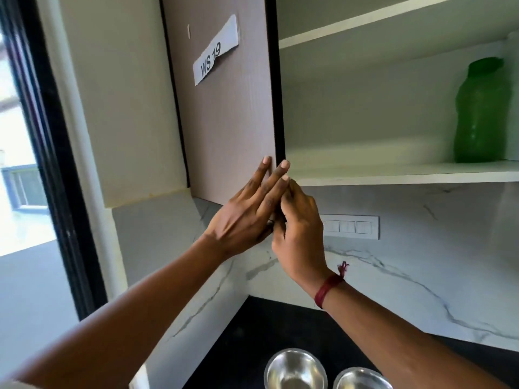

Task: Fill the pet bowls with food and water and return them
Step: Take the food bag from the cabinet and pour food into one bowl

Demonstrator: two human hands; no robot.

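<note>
I see the left hand [244, 217] raised to the open cabinet door [224, 122], fingers straight and spread. The fingertips lie flat on the door's face and its dark right edge, so nothing is gripped. The right hand [300, 231] sits just behind it at the door's lower corner with fingers curled. The left hand covers them, so I cannot tell whether they hold the edge. A red thread [327, 287] circles the right wrist.

A torn paper label [214, 51] reading "WS 19" is stuck high on the door. Inside the cabinet, far right on the lower shelf [407, 174], a green bottle [480, 113] stands upright.

Near me, on the black countertop [252, 332], two steel bowls sit side by side, the left bowl [295, 369] and the right bowl [362, 377], both well below the hands. A white switch panel [351, 226] is set in the marble backsplash [421, 262].
</note>
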